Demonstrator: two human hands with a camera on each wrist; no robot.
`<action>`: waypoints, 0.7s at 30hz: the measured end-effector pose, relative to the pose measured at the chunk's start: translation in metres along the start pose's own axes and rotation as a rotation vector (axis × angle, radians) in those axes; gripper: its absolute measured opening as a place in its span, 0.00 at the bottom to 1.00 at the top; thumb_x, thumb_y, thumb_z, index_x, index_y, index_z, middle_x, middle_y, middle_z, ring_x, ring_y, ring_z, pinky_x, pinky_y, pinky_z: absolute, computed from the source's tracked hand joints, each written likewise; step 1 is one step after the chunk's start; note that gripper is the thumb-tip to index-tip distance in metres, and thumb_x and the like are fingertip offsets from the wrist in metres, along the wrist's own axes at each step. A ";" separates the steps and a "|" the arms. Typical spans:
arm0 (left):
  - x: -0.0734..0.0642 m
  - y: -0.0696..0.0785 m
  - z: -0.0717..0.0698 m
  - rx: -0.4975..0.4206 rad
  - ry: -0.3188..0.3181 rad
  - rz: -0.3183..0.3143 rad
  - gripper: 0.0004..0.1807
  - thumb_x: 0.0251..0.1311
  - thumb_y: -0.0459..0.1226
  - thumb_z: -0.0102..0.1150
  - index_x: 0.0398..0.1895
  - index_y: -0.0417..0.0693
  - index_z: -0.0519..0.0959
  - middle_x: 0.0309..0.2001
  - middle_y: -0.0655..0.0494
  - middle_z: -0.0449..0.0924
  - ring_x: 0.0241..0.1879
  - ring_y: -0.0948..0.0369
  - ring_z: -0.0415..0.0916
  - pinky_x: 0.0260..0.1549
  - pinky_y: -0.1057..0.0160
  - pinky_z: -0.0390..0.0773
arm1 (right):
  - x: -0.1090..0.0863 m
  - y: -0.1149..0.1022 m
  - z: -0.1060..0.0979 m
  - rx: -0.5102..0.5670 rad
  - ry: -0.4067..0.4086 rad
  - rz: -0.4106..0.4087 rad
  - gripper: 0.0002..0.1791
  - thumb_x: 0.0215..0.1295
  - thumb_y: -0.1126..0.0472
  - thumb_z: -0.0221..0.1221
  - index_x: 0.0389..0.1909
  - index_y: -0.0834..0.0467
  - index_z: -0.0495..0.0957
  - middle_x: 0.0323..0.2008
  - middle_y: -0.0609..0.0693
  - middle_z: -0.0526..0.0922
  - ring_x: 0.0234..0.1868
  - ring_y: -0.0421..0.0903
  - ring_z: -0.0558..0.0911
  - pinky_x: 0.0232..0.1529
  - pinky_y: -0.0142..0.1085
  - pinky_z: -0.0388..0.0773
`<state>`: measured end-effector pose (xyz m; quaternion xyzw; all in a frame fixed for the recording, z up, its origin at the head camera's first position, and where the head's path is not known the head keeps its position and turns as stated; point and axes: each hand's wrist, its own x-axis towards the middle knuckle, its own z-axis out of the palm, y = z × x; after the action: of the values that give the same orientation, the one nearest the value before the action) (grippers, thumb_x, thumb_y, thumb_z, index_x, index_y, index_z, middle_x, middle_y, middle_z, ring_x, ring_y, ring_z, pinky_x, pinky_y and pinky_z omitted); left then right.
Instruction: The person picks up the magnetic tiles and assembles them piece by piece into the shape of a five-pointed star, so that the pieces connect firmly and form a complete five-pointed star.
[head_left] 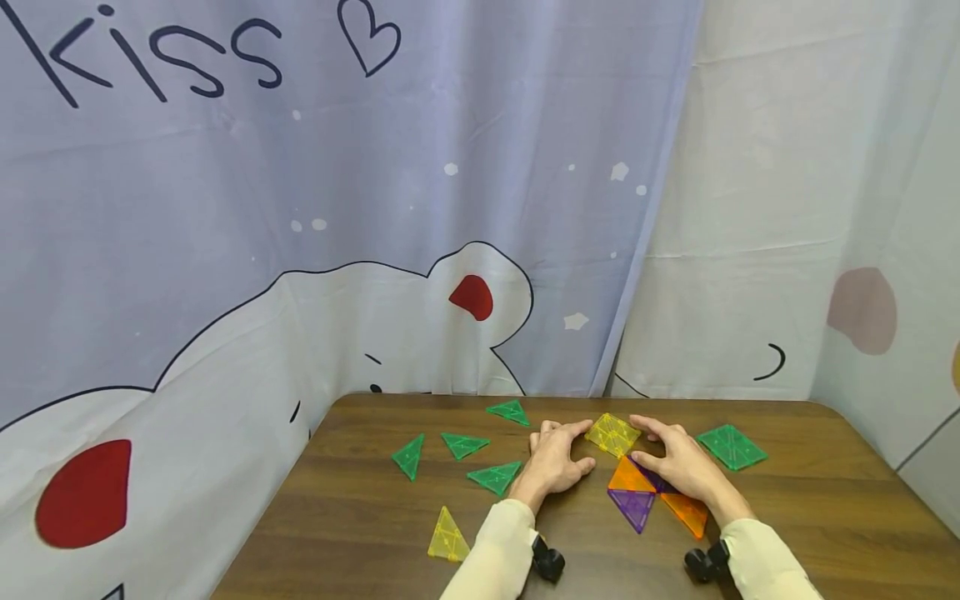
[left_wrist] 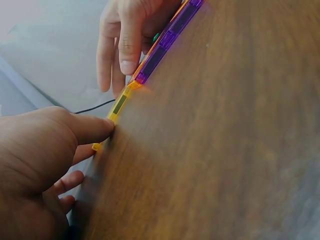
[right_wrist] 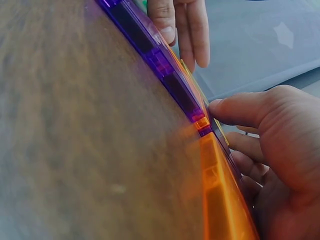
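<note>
Flat see-through magnetic tiles lie on the table. A yellow diamond-shaped piece (head_left: 612, 435) sits between both hands, one corner at the top of a cluster of orange and purple triangles. My left hand (head_left: 553, 461) rests at its left side, index fingertip by the corner, fingers loosely extended. On the other side my right hand (head_left: 681, 463) has its index finger at the yellow piece's right corner and its thumb over a purple triangle (head_left: 658, 479), partly covering it. Below lie an orange triangle (head_left: 630, 477), another purple triangle (head_left: 632, 507) and a second orange triangle (head_left: 688, 513).
Several green triangles, one of them near my left wrist (head_left: 497, 477), are spread at the left. A lone yellow triangle (head_left: 447, 537) lies nearer the front. To the right of my right hand is a green diamond-shaped piece (head_left: 732, 447). A printed curtain (head_left: 375, 208) hangs behind the table (head_left: 337, 517).
</note>
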<state>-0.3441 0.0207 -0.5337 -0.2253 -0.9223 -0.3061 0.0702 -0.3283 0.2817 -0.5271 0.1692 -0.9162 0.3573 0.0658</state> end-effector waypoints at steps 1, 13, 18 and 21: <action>0.000 0.000 0.000 -0.001 -0.001 -0.001 0.35 0.68 0.42 0.78 0.79 0.56 0.79 0.72 0.60 0.83 0.65 0.55 0.71 0.51 0.58 0.63 | 0.000 0.000 0.000 0.002 0.000 0.001 0.34 0.76 0.57 0.72 0.78 0.62 0.75 0.69 0.63 0.83 0.65 0.63 0.79 0.64 0.66 0.77; 0.000 0.000 0.000 0.002 0.000 -0.010 0.35 0.68 0.43 0.78 0.78 0.58 0.80 0.72 0.60 0.84 0.64 0.55 0.71 0.51 0.58 0.63 | 0.001 0.001 0.000 -0.002 0.008 -0.006 0.34 0.76 0.58 0.72 0.77 0.64 0.75 0.69 0.63 0.83 0.65 0.64 0.79 0.65 0.69 0.76; -0.001 0.000 0.001 -0.001 0.007 -0.008 0.35 0.68 0.42 0.78 0.78 0.57 0.80 0.72 0.60 0.84 0.64 0.56 0.71 0.51 0.59 0.62 | 0.000 -0.001 0.000 -0.007 0.010 0.009 0.34 0.75 0.57 0.73 0.77 0.63 0.76 0.67 0.63 0.84 0.64 0.63 0.80 0.64 0.68 0.76; -0.001 0.000 0.001 -0.002 0.011 -0.006 0.34 0.68 0.42 0.78 0.78 0.57 0.81 0.71 0.61 0.84 0.64 0.56 0.71 0.51 0.59 0.62 | -0.001 -0.002 0.001 -0.008 0.013 0.018 0.34 0.75 0.56 0.73 0.77 0.62 0.77 0.66 0.63 0.84 0.63 0.63 0.80 0.64 0.68 0.77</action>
<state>-0.3430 0.0213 -0.5348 -0.2208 -0.9223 -0.3086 0.0739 -0.3273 0.2804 -0.5267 0.1585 -0.9186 0.3552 0.0691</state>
